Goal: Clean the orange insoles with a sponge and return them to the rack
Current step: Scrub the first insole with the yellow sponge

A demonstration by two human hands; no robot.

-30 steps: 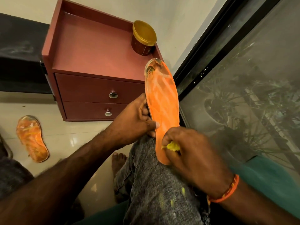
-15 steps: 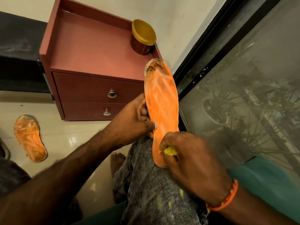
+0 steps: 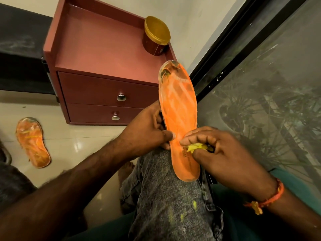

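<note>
An orange insole (image 3: 178, 108) stands on my knee, heel down, its worn toe end dark and torn. My left hand (image 3: 147, 129) grips its left edge, thumb across the front face. My right hand (image 3: 220, 153) pinches a small yellow sponge piece (image 3: 197, 147) against the insole's lower right part. A second orange insole (image 3: 33, 141), streaked and dirty, lies flat on the tiled floor at the far left.
A maroon two-drawer cabinet (image 3: 104, 94) stands against the wall ahead, with a gold-lidded jar (image 3: 156, 38) on its top right corner. A dark-framed glass door (image 3: 260, 84) runs along the right. My grey jeans leg (image 3: 166, 202) fills the lower middle.
My right hand with the sponge has slid to the right across the lower insole, uncovering the heel. My left hand keeps the same grip.
</note>
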